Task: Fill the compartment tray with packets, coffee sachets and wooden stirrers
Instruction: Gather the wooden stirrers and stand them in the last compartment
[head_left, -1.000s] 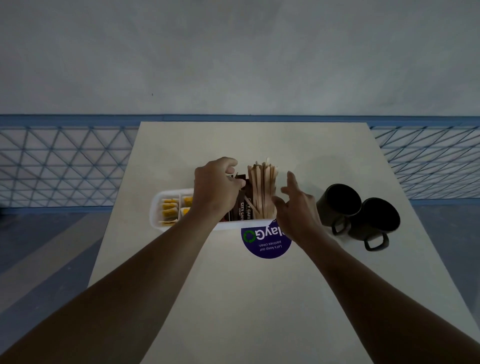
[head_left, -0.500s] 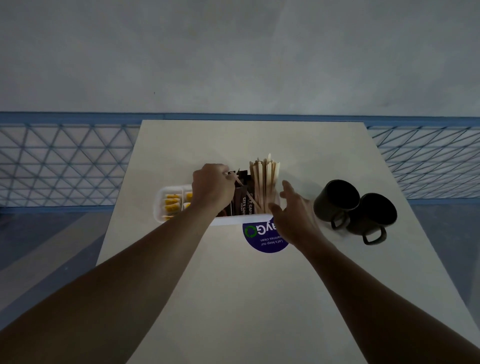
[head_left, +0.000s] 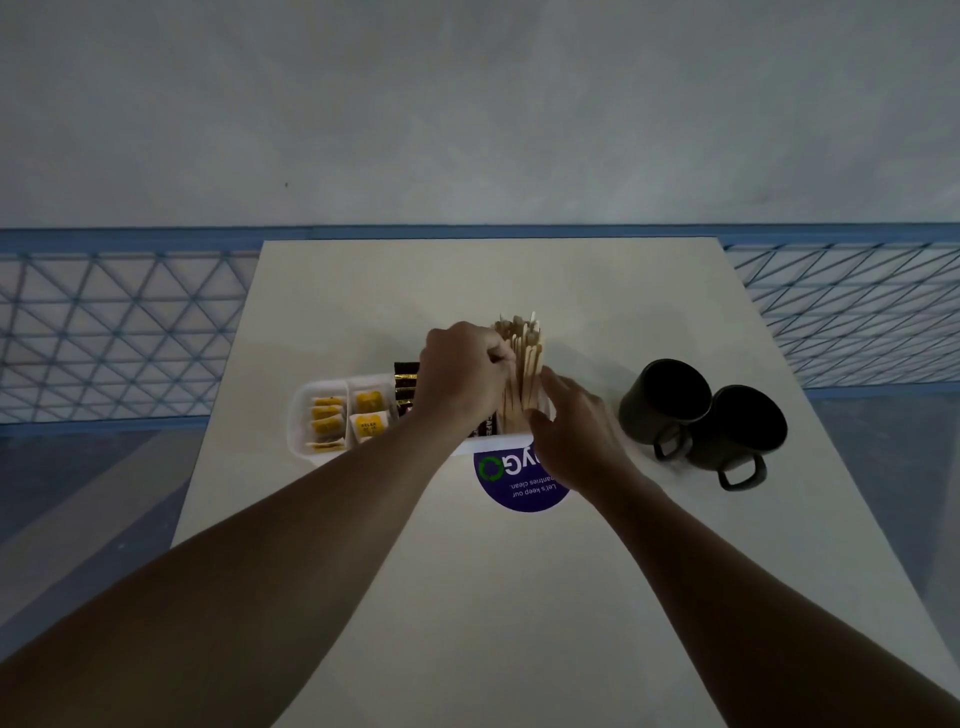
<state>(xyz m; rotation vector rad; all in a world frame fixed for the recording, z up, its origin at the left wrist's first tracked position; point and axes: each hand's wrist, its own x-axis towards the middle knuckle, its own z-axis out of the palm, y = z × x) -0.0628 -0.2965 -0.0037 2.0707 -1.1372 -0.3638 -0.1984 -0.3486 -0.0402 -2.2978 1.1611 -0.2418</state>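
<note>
One tray (head_left: 301, 415), two black mugs (head_left: 670, 400), one purple sticker (head_left: 519, 493), many stirrers (head_left: 527, 364).

Left hand (head_left: 462, 375) against upright stirrers (head_left: 527, 364)

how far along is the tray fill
Done: yellow packets sit in the two left compartments of the tray, and dark sachets stand in the next one. In hand: the left hand pinches the stirrers standing at the right end, with the right hand open beside them. Left: probably only settling those stirrers; no loose supplies are visible elsewhere.
</note>
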